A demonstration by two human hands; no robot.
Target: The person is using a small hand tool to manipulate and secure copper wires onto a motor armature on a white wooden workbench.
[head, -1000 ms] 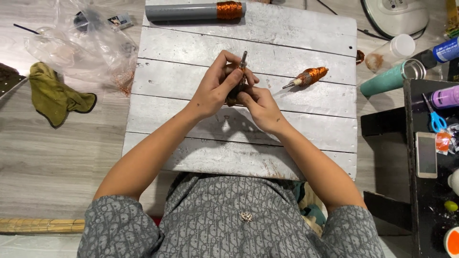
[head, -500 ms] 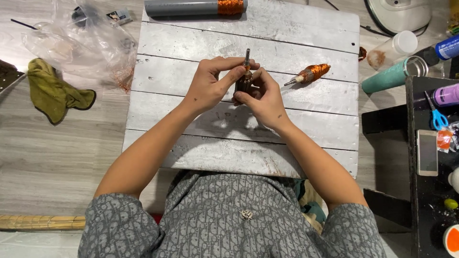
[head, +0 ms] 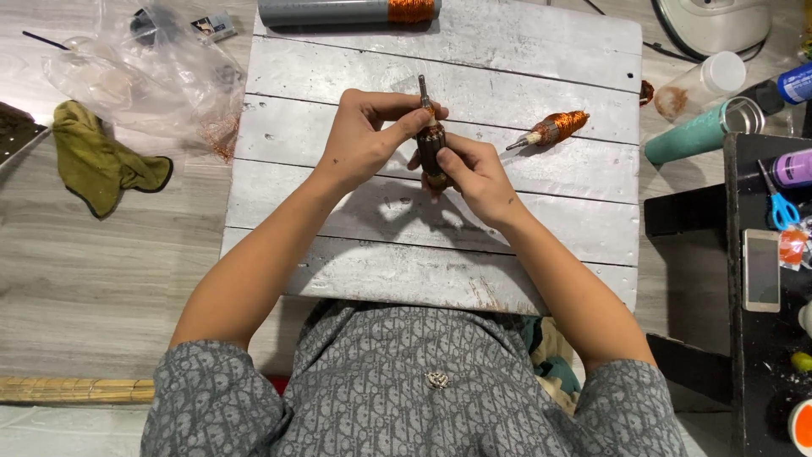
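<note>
While gripped upright above the desk (head: 541,203), rotor (head: 433,145) now raised slightly and turned, shaft up. Left hand (head: 365,135) fingers pinching its top near the shaft; right hand (head: 475,173) fingers wrapped round its base. Spare copper-wound rotor (head: 554,129) lying just beside.

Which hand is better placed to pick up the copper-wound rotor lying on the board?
Probably the right hand: the copper-wound rotor lies on its side of the white board, though both it and the left hand grip the dark rotor.
</note>
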